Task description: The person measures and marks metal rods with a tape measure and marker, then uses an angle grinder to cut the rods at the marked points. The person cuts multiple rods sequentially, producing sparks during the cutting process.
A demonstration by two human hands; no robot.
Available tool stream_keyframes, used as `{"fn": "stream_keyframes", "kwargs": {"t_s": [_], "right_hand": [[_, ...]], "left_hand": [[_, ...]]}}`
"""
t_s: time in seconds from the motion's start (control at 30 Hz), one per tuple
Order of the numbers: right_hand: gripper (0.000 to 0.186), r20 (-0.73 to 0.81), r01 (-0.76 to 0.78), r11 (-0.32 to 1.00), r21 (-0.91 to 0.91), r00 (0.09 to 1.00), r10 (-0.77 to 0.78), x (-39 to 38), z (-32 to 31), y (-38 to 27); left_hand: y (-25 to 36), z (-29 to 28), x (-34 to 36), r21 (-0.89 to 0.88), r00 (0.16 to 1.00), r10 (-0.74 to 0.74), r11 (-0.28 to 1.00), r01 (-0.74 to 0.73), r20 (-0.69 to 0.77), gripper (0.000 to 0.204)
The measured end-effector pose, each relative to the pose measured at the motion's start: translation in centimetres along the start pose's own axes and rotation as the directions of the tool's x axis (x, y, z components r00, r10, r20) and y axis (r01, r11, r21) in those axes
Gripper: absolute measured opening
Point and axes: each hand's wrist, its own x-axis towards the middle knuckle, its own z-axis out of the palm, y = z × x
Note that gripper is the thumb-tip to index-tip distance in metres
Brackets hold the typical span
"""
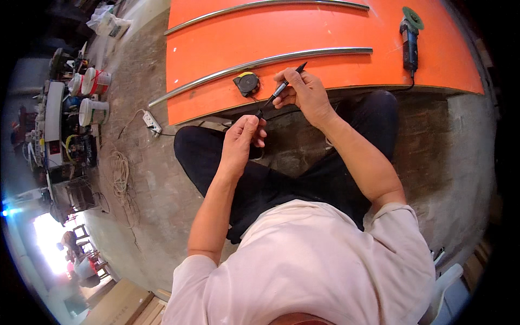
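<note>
Right hand [304, 93]: grip pinched around a black marker pen [281, 88], held slanted above the near edge of the orange board [325, 38]; upper end points away from the person, lower end angles down toward the left hand

Left hand [242, 140]: fingers curled together at the pen's lower tip, apparently pinching its cap; the cap itself is too small to make out

Orange board: flat panel lying on the concrete floor [157, 179], serving as worktop, just beyond the person's crossed legs

Metal strips, two: long, curved, bright; near strip [260, 62] runs across the board just past the hands, far strip [265, 5] lies toward the board's far edge

Tape measure [247, 83]: black and yellow, resting on the board beside the near strip, close to the pen

Angle grinder [410, 38]: on the board's right end, cord trailing off the near edge

Power strip [152, 122] and coiled rope [120, 173]: on the floor, left of the legs

Risks, as judged: an uncapped tip held over dark trousers could mark cloth; a cap pulled too hard could fly loose; the grinder cord by the right knee could snag
</note>
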Motion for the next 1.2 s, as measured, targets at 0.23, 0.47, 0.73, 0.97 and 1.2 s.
{"fn": "stream_keyframes", "kwargs": {"t_s": [0.23,0.47,0.73,0.97,1.2], "right_hand": [[0.041,0.039,0.033,0.998,-0.056,0.999,-0.031,-0.4,0.4,0.2],[0.044,0.071,0.042,0.993,-0.107,0.997,-0.034,-0.3,-0.3,0.9],[0.048,0.084,-0.069,0.977,-0.200,0.993,0.088,-0.6,0.1,1.5],[0.046,0.056,0.090,0.876,-0.473,0.996,-0.072,0.3,-1.3,0.2],[0.020,0.370,0.314,-0.228,-0.922,0.888,-0.275,4.2,-7.0,-3.9]], "left_hand": [[-0.1,0.5,0.3,-0.007,1.000,0.022,1.000,-0.022,-0.011,0.041],[-0.4,0.8,1.0,0.031,0.999,0.020,0.999,-0.019,-0.027,0.040],[-0.4,2.0,2.2,0.045,0.999,0.048,0.998,-0.047,-0.013,0.039],[-0.3,2.5,4.6,0.219,0.997,0.075,0.973,-0.074,0.003,0.044],[0.5,-1.0,10.3,0.917,0.771,0.637,0.326,-0.229,-0.033,0.059]]}}
